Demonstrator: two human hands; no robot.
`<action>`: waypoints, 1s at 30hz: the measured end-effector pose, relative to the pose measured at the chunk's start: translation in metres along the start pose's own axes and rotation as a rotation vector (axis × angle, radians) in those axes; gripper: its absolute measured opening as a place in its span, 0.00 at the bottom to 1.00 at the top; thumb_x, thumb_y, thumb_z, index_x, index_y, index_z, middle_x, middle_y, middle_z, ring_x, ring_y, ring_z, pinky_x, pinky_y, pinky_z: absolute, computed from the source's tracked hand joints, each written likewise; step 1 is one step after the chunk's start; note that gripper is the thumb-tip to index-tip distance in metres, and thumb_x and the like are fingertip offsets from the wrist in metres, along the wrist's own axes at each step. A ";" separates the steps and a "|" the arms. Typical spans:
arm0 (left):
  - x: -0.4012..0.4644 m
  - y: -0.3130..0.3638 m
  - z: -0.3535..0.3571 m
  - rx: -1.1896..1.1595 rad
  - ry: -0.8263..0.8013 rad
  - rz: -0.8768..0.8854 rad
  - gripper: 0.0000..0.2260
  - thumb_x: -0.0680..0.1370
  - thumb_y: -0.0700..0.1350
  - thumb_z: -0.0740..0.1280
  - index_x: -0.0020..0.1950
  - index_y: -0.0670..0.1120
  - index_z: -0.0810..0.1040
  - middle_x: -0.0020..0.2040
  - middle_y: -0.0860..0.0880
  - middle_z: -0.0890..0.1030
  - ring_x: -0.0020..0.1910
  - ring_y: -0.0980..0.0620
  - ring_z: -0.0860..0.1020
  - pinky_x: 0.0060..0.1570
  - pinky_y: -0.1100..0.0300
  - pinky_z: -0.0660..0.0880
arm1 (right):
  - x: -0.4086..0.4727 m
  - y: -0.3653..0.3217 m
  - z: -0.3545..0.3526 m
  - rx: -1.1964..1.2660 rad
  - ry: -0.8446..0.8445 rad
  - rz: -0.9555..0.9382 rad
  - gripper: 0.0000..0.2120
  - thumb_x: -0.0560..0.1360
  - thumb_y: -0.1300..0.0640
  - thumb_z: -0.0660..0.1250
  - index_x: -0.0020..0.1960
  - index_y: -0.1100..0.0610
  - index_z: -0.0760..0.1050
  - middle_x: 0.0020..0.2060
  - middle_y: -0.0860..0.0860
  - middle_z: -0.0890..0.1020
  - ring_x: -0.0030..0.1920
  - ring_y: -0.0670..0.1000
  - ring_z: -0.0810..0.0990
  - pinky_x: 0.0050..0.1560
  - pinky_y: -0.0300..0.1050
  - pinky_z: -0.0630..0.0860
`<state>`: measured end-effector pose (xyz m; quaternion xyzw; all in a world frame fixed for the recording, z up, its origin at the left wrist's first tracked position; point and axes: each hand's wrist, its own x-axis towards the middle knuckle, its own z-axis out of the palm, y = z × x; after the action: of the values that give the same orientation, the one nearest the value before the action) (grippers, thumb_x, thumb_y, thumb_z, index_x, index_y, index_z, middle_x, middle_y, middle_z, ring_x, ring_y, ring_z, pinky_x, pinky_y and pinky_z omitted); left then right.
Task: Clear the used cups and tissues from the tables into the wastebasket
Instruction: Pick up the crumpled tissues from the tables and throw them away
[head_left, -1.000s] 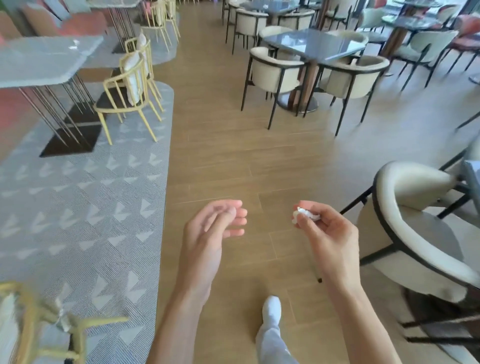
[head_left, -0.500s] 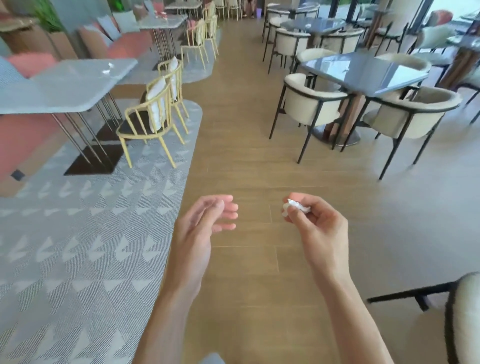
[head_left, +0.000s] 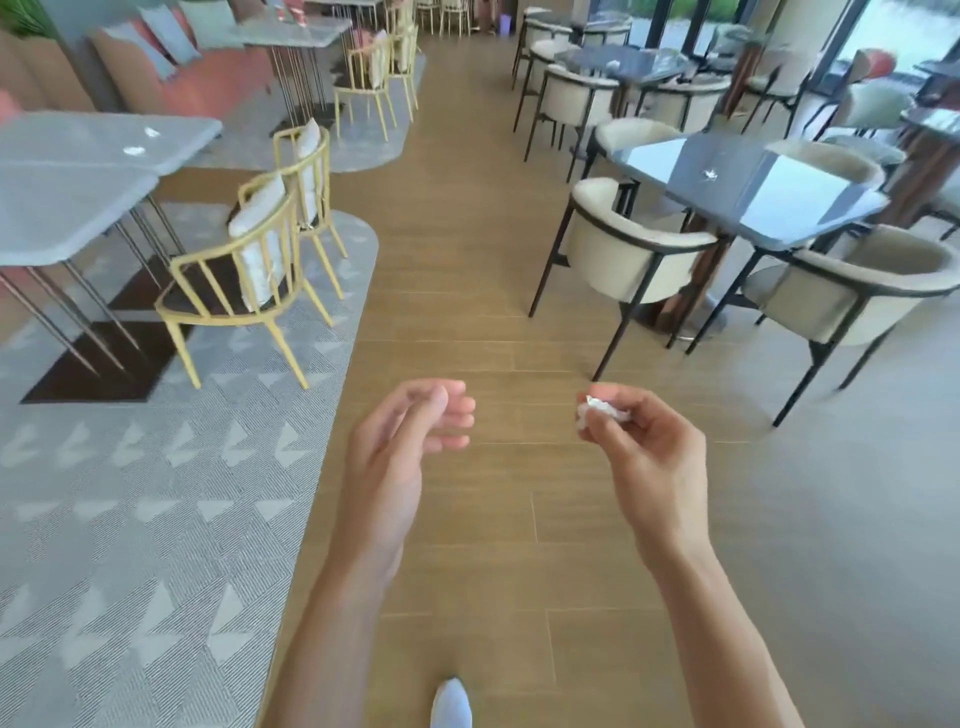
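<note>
My right hand (head_left: 644, 452) pinches a small crumpled white tissue (head_left: 600, 411) between thumb and fingers, held out over the wooden floor. My left hand (head_left: 405, 441) floats beside it with loosely curled fingers and holds nothing. More white tissues lie on the grey table (head_left: 104, 171) at the left, one crumpled tissue (head_left: 136, 150) near its far edge. Another small tissue (head_left: 709, 175) sits on the dark glossy table (head_left: 769, 192) at the right. A purple wastebasket (head_left: 504, 23) shows far down the aisle, blurred.
A wooden aisle runs straight ahead between a grey patterned carpet (head_left: 130, 493) with yellow chairs (head_left: 244, 280) on the left and cream armchairs (head_left: 628, 254) around dark tables on the right. My white shoe (head_left: 451, 704) shows at the bottom edge.
I have walked forward along the aisle and the view has lifted; the near armchair on the right has dropped out of sight. Both hands keep their pose, the tissue still pinched.
</note>
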<state>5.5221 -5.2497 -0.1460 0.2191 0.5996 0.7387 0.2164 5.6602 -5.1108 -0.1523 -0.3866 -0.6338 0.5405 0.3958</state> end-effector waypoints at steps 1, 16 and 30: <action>0.029 0.005 0.007 -0.004 -0.019 0.013 0.11 0.77 0.48 0.65 0.50 0.43 0.84 0.47 0.42 0.86 0.48 0.44 0.84 0.49 0.53 0.82 | 0.026 -0.006 0.008 0.004 0.017 -0.016 0.06 0.78 0.63 0.71 0.49 0.54 0.84 0.39 0.52 0.87 0.40 0.47 0.85 0.50 0.43 0.81; 0.376 -0.056 0.094 0.020 -0.006 -0.057 0.12 0.76 0.48 0.65 0.49 0.42 0.84 0.46 0.41 0.86 0.48 0.43 0.84 0.51 0.47 0.81 | 0.373 0.036 0.114 0.063 0.068 0.039 0.07 0.78 0.64 0.71 0.49 0.53 0.84 0.38 0.51 0.86 0.42 0.48 0.85 0.49 0.41 0.79; 0.721 -0.058 0.144 0.015 0.187 0.007 0.12 0.78 0.45 0.66 0.52 0.38 0.82 0.47 0.41 0.86 0.47 0.44 0.84 0.53 0.44 0.81 | 0.720 0.020 0.260 0.050 -0.140 0.012 0.06 0.78 0.63 0.70 0.49 0.53 0.84 0.39 0.51 0.87 0.42 0.48 0.85 0.47 0.37 0.79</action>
<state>5.0253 -4.7055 -0.1298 0.1531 0.6220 0.7520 0.1552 5.1435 -4.5457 -0.1381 -0.3415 -0.6440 0.5843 0.3568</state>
